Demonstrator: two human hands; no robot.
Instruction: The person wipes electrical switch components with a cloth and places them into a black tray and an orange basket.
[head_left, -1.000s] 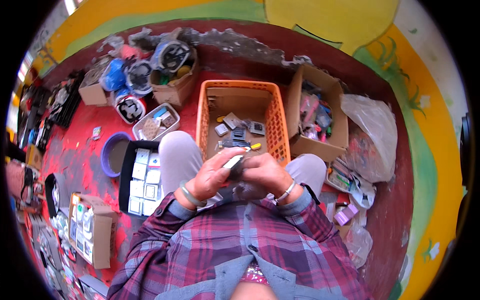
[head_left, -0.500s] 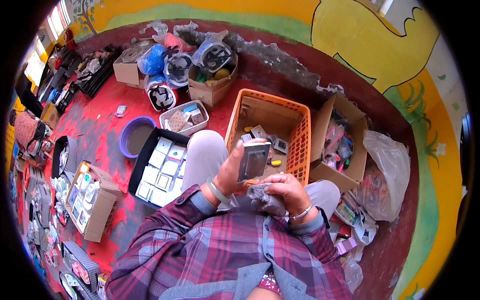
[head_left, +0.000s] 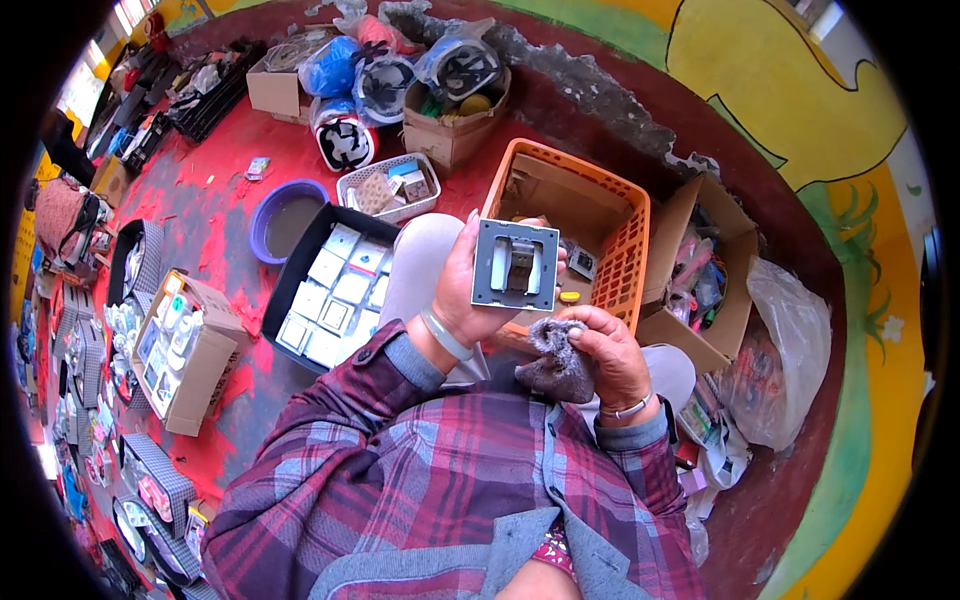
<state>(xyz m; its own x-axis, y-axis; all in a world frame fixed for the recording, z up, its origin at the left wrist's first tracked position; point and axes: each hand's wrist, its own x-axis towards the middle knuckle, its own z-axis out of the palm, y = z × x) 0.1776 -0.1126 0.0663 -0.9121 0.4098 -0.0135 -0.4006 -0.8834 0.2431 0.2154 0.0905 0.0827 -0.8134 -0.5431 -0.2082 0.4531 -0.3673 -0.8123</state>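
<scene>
My left hand (head_left: pixel 455 305) holds up a square grey wall-switch plate (head_left: pixel 484 265) by its left side and from beneath. Its slotted face is turned up, with two pale upright bars around a see-through middle. A rumpled grey cloth (head_left: pixel 556 372) is pinched between the thumb and fingers of my right hand (head_left: pixel 615 362), just below and right of the plate, apart from it. Behind the plate stands an orange plastic crate (head_left: pixel 632 255) lined with cardboard, with a few small white pieces and a yellow one inside. Left of my knee, a black box (head_left: pixel 285 285) holds several white square switch pieces (head_left: pixel 335 315).
A purple basin (head_left: pixel 262 225) of murky water and a white basket (head_left: pixel 400 212) stand beyond the black box. Cardboard boxes flank me: one (head_left: pixel 205 375) at left, another (head_left: pixel 735 265) at right beside a clear plastic bag (head_left: pixel 790 345). Bagged helmets (head_left: pixel 385 90) lie against the wall.
My left hand has turned the plate from a steep tilt to show its slotted face. The cloth in my right hand has moved right and slightly down, away from it. The view has shifted.
</scene>
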